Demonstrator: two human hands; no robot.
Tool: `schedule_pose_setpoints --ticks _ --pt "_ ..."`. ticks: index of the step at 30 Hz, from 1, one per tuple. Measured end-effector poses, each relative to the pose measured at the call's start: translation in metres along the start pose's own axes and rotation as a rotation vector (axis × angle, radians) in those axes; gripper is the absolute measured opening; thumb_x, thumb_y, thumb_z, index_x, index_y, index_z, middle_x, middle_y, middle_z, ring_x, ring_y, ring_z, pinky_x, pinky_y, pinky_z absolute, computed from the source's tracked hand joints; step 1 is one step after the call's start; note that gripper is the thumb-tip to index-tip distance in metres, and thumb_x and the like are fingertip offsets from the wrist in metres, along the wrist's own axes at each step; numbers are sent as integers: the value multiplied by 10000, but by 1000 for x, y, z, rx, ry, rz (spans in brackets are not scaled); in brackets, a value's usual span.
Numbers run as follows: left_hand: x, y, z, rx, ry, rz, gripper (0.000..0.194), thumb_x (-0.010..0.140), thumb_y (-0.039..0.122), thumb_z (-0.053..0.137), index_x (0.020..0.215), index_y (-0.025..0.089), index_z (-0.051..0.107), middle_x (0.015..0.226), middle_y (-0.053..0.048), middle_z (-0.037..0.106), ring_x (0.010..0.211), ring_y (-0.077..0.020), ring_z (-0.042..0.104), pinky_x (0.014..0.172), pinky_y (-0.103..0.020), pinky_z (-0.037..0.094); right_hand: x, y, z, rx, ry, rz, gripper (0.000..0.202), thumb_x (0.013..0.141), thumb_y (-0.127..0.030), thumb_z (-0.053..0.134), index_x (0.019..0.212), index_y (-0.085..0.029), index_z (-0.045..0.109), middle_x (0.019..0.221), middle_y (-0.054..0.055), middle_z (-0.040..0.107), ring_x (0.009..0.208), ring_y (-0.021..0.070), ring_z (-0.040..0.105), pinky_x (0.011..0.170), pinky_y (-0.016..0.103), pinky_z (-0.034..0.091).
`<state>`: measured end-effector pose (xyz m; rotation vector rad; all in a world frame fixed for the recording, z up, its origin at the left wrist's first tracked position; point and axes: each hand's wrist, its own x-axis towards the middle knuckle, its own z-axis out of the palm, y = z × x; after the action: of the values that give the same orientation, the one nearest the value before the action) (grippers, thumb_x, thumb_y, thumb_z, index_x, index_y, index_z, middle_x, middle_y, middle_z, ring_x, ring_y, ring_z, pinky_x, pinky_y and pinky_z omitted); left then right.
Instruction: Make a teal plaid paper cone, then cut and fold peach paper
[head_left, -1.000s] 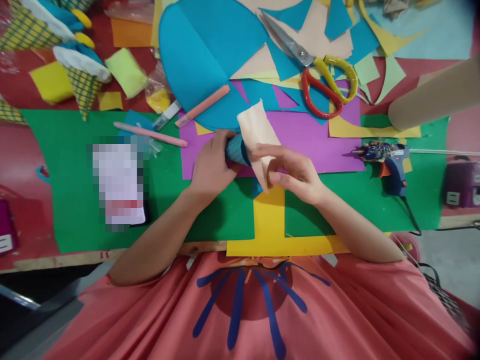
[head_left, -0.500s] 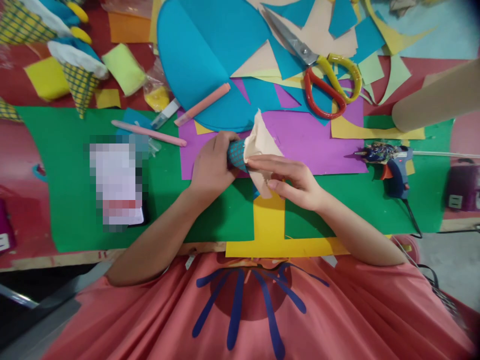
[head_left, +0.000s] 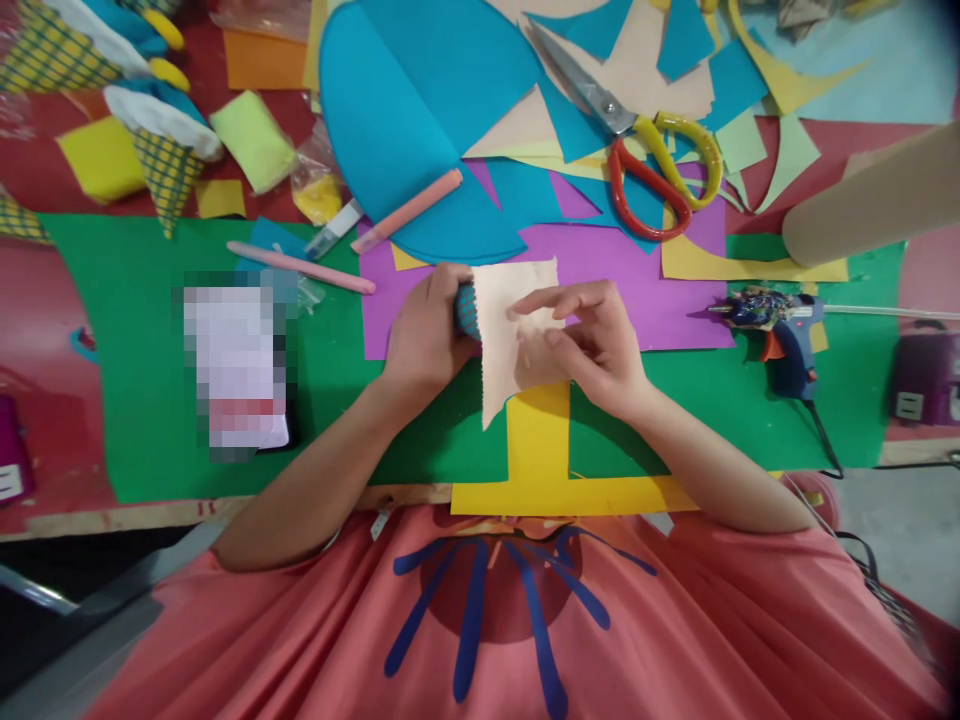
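Observation:
A small blue patterned roll (head_left: 466, 310) is wrapped in the fingers of my left hand (head_left: 427, 335). Against its right end lies a cream cloth piece (head_left: 501, 325) with a jagged left edge, spread out flat and covering part of the roll. My right hand (head_left: 604, 345) is over the right side of the cloth, its fingers apart and bent, the fingertips close to the surface. Whether the fingertips touch the cloth is hard to tell. Below the cloth is a yellow strip (head_left: 538, 440) on the green sheet (head_left: 420, 450).
Large scissors (head_left: 619, 120) lie at the upper right on coloured scraps. A glue gun (head_left: 791, 340) with a cord rests at right, below a cardboard tube (head_left: 870, 205). Two pink markers (head_left: 409, 210) and a blurred phone-like object (head_left: 236, 365) are at left.
The cream cloth was bunched and peaked at the roll's end; now it lies opened out flat. My right fingers have lifted and bent away from the roll's rim.

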<state>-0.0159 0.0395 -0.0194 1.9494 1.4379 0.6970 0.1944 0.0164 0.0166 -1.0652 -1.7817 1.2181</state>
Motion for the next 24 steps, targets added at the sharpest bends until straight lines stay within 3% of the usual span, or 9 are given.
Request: schedule_pose_setpoints --ticks 2,5,11,14,17,21,24 --pt "-1 2 -1 50 42 -4 288 722 317 690 947 227 536 917 -42 626 892 -261 586 709 -370 418 -1 1 1 -177 82 -114 128 956 -246 398 1052 -209 473 1137 99 663 774 115 662 563 242 508" --pt "-2 5 -2 64 87 -17 331 743 326 684 1000 241 495 945 -29 629 887 -243 598 675 -341 431 -1 2 0 -306 43 -310 177 938 -171 404 1002 -182 569 1122 113 688 1021 167 677 715 277 571" --pt "-2 4 -1 88 88 30 298 796 355 642 1019 240 480 944 -39 634 861 -240 604 668 -347 435 -3 2 -2 -372 -142 -325 385 964 -167 340 1288 -152 548 1392 152 572 1271 186 578 799 273 590" --pt "-2 5 -1 130 82 23 269 837 403 604 1021 246 485 936 -33 634 881 -234 601 682 -337 437 -3 3 -2 -409 -116 -329 387 972 -187 348 1278 -139 581 1373 175 560 999 172 690 694 277 585" --pt "-3 7 -2 172 57 -8 288 878 450 551 1059 237 481 985 -37 625 936 -224 592 734 -326 435 -4 4 -3 -485 -47 -284 361 969 -229 386 1230 -200 633 1400 150 505 641 88 611 560 288 536" --pt "-3 9 -2 222 57 12 257 896 422 524 1048 219 489 978 -47 626 934 -228 589 752 -333 428 -3 4 -3 -533 -49 -175 355 957 -234 421 1240 -246 634 1564 133 314 665 94 622 559 294 518" --pt "-4 10 -1 289 98 103 186 866 345 543 1000 218 516 902 -55 633 862 -248 586 708 -354 423 -1 6 -1 -583 -110 -126 373 965 -243 397 1268 -255 614 1592 127 287 728 136 670 579 295 522"
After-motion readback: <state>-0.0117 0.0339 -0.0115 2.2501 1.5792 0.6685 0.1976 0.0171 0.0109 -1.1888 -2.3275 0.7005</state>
